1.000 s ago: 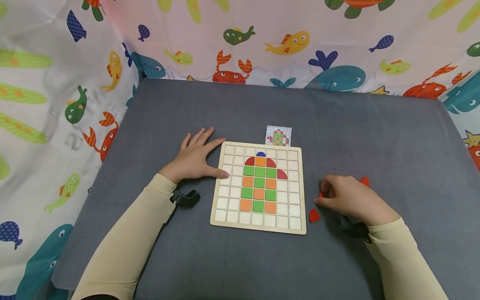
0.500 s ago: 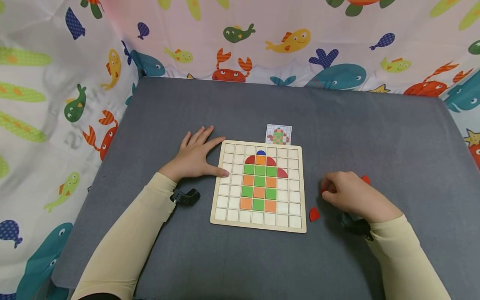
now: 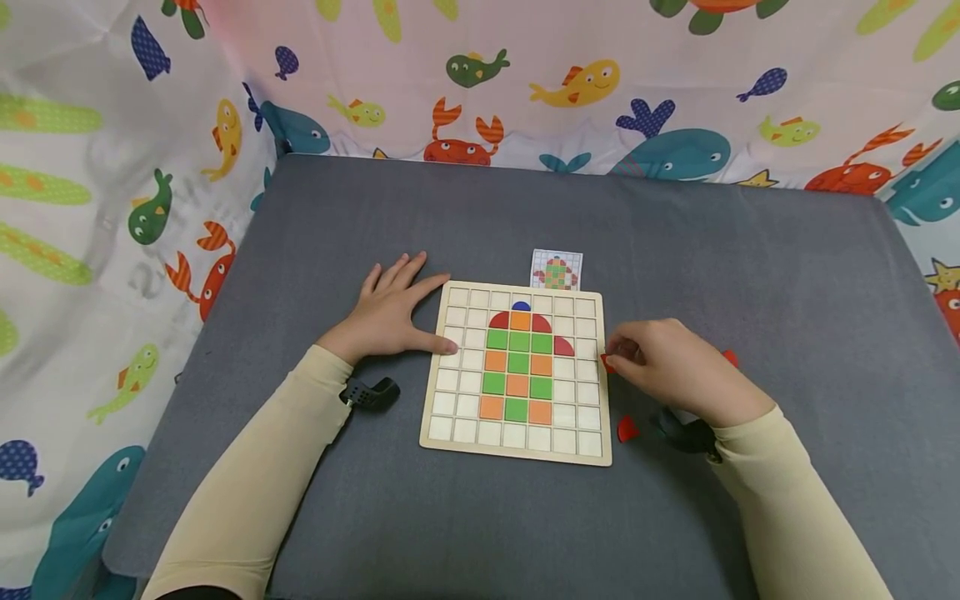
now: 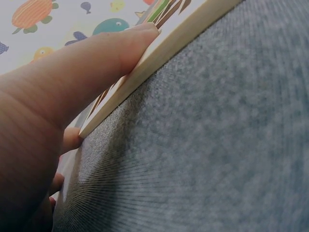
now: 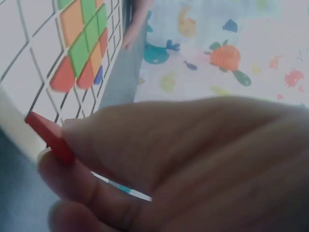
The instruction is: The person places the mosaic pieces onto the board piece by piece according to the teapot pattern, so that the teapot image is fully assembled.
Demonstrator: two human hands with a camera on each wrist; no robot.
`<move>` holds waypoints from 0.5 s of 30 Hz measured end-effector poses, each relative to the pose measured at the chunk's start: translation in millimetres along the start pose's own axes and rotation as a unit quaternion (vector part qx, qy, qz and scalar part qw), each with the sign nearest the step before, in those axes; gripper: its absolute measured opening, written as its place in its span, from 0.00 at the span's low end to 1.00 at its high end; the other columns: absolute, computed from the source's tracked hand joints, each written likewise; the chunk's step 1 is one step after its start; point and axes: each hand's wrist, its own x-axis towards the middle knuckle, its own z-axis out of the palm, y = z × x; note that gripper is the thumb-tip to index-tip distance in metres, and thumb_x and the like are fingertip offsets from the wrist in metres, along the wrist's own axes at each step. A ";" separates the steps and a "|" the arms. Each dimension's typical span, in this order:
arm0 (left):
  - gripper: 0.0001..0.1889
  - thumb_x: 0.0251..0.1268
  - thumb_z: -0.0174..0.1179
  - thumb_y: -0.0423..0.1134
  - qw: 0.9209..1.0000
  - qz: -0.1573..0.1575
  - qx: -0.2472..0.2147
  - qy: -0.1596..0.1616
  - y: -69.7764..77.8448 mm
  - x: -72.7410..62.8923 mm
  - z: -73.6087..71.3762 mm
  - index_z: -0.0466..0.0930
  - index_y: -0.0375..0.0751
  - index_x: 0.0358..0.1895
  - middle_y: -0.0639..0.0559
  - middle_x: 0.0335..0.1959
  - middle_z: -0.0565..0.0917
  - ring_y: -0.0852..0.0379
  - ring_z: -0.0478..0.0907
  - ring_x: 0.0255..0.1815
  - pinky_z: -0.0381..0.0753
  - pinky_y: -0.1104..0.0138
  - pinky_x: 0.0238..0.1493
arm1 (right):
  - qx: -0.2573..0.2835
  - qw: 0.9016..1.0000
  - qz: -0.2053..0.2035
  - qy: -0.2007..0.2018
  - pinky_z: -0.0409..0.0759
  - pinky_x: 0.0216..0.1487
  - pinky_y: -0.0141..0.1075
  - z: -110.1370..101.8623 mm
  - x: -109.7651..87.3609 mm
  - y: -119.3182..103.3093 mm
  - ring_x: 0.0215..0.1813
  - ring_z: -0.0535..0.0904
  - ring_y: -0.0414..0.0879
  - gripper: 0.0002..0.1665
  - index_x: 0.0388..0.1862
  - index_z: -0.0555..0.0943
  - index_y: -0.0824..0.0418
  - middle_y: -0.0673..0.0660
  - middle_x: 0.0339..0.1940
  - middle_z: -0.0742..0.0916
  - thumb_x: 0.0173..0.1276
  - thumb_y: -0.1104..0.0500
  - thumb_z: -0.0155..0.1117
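My left hand lies spread at the left side of a wooden grid board, its thumb resting on the rim. Between thumb and fingers, my right hand pinches a small red tile at the board's right edge. Green tiles, orange tiles, red quarter-round tiles and a blue half-round tile fill part of the grid. Another red tile lies on the table below the right hand, and one more red piece shows behind the wrist.
A small pattern card with a coloured grid picture sits at the board's top edge. The grey table runs back to a curtain printed with sea animals, which also hangs along the left side.
My right hand has picked up a red tile from the table and carried it left to the board's right edge. The left hand and the board have stayed put.
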 end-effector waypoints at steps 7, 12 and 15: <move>0.63 0.44 0.71 0.80 1.000 0.001 0.000 -0.005 0.8 0.5 0.9 0.56 0.65 0.85 0.50 0.89 0.40 0.47 0.29 0.89 0.25 0.41 0.82 | -0.003 1.000 -0.010 -0.007 0.80 0.34 0.37 8.7 11.7 -6.7 0.30 0.80 0.41 0.05 0.42 0.89 0.61 0.50 0.32 0.89 0.72 0.61 0.71; 0.63 0.44 0.72 0.79 1.000 -0.004 -0.001 -0.004 2.4 -0.4 -1.5 0.56 0.63 0.85 0.49 0.89 0.40 0.47 0.29 0.89 0.25 0.41 0.82 | 0.001 1.000 -0.013 -0.010 0.79 0.33 0.37 11.4 14.9 -6.3 0.29 0.78 0.41 0.03 0.41 0.88 0.59 0.48 0.29 0.87 0.71 0.60 0.71; 0.62 0.44 0.72 0.79 1.000 -0.006 0.002 -0.005 2.2 -0.7 -2.6 0.56 0.63 0.85 0.49 0.89 0.40 0.47 0.29 0.89 0.24 0.41 0.82 | 0.013 1.000 -0.016 -0.018 0.77 0.32 0.37 14.3 15.8 -5.1 0.28 0.76 0.41 0.01 0.38 0.87 0.58 0.47 0.26 0.85 0.71 0.61 0.70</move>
